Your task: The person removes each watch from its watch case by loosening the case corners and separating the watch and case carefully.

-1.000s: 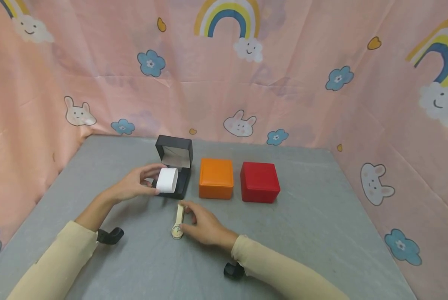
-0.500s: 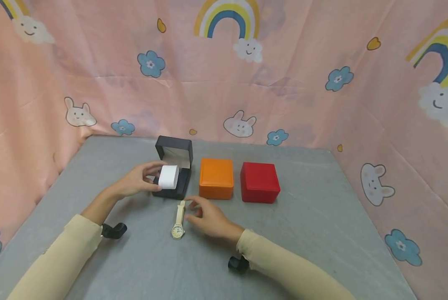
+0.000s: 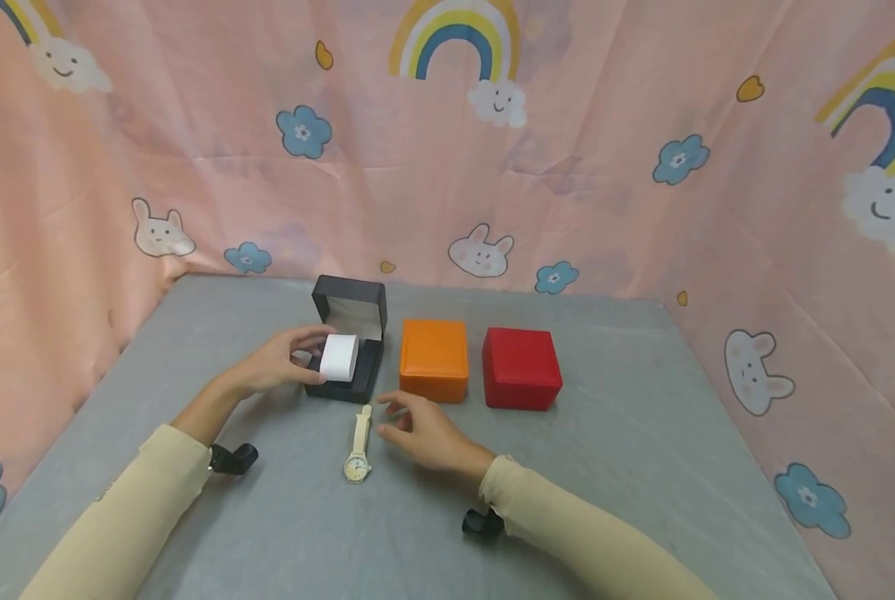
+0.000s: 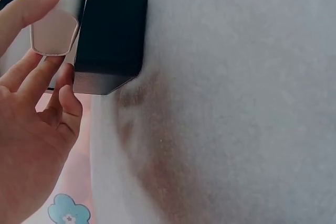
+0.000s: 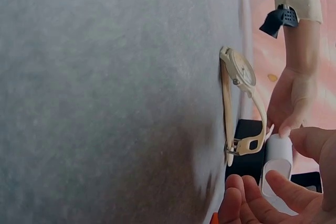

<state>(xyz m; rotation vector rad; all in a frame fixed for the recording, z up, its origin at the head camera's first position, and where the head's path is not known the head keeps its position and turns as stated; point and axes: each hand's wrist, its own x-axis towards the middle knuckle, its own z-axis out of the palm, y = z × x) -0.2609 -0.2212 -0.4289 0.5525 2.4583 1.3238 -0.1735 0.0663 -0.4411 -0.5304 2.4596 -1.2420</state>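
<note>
In the head view, my left hand (image 3: 277, 363) holds a white watch cushion (image 3: 339, 358) over the base of a black watch box (image 3: 352, 390), whose lid stands up. The left wrist view has the thumb on one side of the cushion (image 4: 54, 31) and fingertips on the other; whether it touches the box base I cannot tell. A cream wristwatch (image 3: 357, 467) lies on the table, strap pointing toward the box. Just right of it hovers my right hand (image 3: 431, 433), fingers loosely bent. The right wrist view puts the watch (image 5: 240, 72) apart from those fingers.
An orange box (image 3: 434, 360) and a red box (image 3: 522, 368), both with lids down, stand in a row right of the black one. The grey table (image 3: 612, 492) ends against a pink printed curtain (image 3: 597, 183).
My right hand has let go of the watch and drawn back to the right. My left hand has shifted slightly rightward over the box with the cushion.
</note>
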